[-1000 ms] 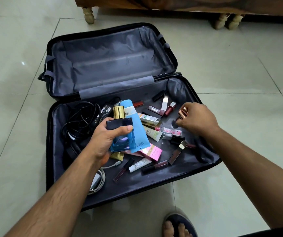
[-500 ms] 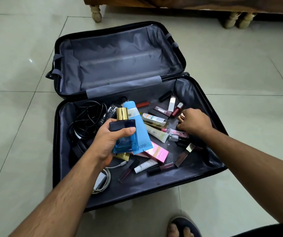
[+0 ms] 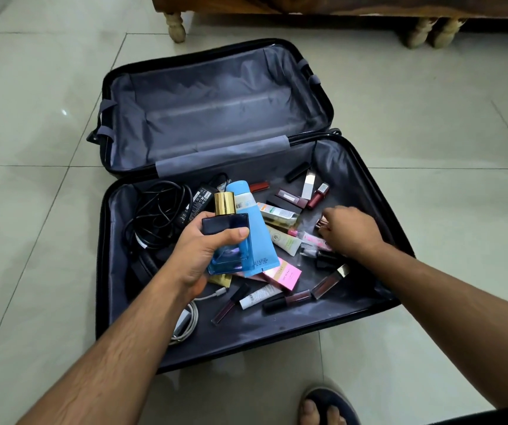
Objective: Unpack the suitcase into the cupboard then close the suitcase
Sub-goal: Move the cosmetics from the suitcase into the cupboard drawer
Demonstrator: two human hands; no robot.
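Perfume bottle (image 3: 229, 240) (left-held) over suitcase (image 3: 277, 329)

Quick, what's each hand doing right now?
Left hand: closed, holding a blue perfume bottle and a blue tube.
Right hand: down among the cosmetics in the suitcase; grip cannot be told.

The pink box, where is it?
In the head view the pink box lies in the near half of the open suitcase, about the middle, partly under the blue tube that the left hand holds.
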